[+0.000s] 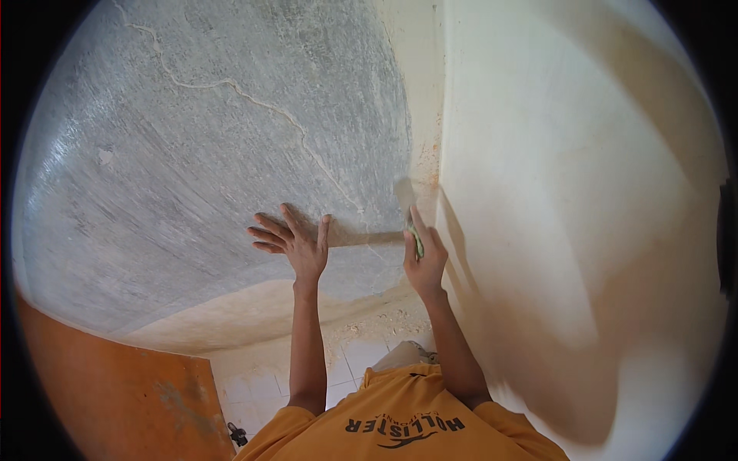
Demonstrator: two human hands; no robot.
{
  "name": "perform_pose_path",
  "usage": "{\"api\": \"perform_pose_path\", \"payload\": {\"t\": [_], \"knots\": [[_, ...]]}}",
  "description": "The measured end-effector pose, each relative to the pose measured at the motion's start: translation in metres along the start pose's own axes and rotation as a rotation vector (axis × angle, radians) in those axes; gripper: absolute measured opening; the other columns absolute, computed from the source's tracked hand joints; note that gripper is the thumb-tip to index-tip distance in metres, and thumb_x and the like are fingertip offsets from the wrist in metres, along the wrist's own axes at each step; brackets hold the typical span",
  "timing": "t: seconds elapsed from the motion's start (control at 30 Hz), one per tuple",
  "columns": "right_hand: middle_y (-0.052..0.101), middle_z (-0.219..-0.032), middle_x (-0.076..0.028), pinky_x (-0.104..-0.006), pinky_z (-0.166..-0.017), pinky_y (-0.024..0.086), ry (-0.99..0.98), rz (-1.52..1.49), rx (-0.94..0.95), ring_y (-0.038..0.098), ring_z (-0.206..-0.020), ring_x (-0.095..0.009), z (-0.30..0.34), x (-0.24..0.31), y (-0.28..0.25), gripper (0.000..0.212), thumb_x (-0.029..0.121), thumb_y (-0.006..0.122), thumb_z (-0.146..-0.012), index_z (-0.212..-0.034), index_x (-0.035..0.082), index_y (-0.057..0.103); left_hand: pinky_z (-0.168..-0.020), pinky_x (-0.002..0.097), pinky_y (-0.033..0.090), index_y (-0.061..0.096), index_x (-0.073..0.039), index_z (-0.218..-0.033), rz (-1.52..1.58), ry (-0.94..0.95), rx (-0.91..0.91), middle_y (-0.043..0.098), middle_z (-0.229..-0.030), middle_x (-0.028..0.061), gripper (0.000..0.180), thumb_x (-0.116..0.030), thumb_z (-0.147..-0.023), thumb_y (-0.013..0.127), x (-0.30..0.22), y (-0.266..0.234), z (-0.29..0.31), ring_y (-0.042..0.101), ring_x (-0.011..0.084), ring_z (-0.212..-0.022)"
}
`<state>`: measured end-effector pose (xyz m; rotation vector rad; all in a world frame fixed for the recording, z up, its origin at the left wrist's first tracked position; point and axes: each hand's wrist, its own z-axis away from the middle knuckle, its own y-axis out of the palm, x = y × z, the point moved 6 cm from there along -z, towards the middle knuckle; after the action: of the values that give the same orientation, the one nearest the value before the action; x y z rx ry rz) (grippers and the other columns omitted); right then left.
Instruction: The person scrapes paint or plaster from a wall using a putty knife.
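Note:
My left hand [296,244] presses against the grey wall patch [231,154] with its fingers spread, holding nothing. To the right, my right hand [427,261] is closed round the green handle of a scraper [403,192]. Its flat blade points up along the wall, where the grey patch meets a cream strip [425,146] beside the corner. My index finger is stretched along the scraper. A pale, jagged crack line [265,106] runs down the grey patch and passes between my hands.
A smooth off-white wall [530,192] stands close on my right, with my shadow on it. Crumbs of debris [392,321] lie at the wall's foot on white floor tiles [361,353]. An orange-brown panel [131,384] with grey smears is at the lower left, a small dark object [237,435] beside it.

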<state>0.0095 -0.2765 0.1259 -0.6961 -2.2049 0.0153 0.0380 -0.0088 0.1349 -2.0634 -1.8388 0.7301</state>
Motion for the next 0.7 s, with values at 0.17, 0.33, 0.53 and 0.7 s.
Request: {"api": "perform_pose_path", "payload": {"t": [0.17, 0.33, 0.53, 0.7], "knots": [[0.054, -0.073, -0.01, -0.0338, -0.057, 0.043, -0.015, -0.036, -0.014, 0.049, -0.059, -0.021, 0.0, -0.007, 0.001, 0.05, 0.006, 0.065, -0.094, -0.143, 0.01, 0.056, -0.102, 0.0696, -0.028, -0.002, -0.018, -0.162, 0.012, -0.023, -0.003, -0.026, -0.16, 0.0265, 0.102, -0.065, -0.093, 0.056, 0.003, 0.002, 0.001, -0.037, 0.0487, -0.141], [0.055, -0.073, -0.011, -0.0339, -0.058, 0.044, 0.023, -0.016, 0.007, 0.05, -0.061, -0.021, -0.01, 0.01, 0.0, 0.05, 0.006, 0.065, -0.094, -0.143, 0.01, 0.056, -0.102, 0.0693, -0.028, -0.003, -0.017, -0.162, 0.009, -0.032, 0.015, -0.027, -0.16, 0.0261, 0.104, -0.065, -0.092, 0.057, 0.003, 0.0, 0.003, -0.039, 0.0478, -0.14], [0.055, -0.075, -0.01, -0.0284, -0.057, 0.043, 0.032, -0.012, -0.012, 0.047, -0.061, -0.017, 0.013, -0.015, 0.004, 0.048, 0.002, 0.063, -0.095, -0.142, 0.007, 0.057, -0.099, 0.0712, -0.029, -0.008, -0.017, -0.161, 0.022, -0.005, 0.031, -0.03, -0.158, 0.027, 0.111, -0.069, -0.089, 0.058, 0.0, 0.002, -0.001, -0.04, 0.0494, -0.138], [0.057, -0.076, -0.009, -0.0281, -0.058, 0.043, 0.043, -0.028, -0.017, 0.048, -0.062, -0.015, 0.003, 0.004, 0.004, 0.047, 0.001, 0.063, -0.095, -0.142, 0.007, 0.057, -0.097, 0.0716, -0.031, -0.01, -0.015, -0.161, 0.018, -0.019, 0.058, -0.032, -0.157, 0.0287, 0.113, -0.07, -0.089, 0.058, 0.005, 0.001, 0.003, -0.042, 0.0507, -0.137]]}}
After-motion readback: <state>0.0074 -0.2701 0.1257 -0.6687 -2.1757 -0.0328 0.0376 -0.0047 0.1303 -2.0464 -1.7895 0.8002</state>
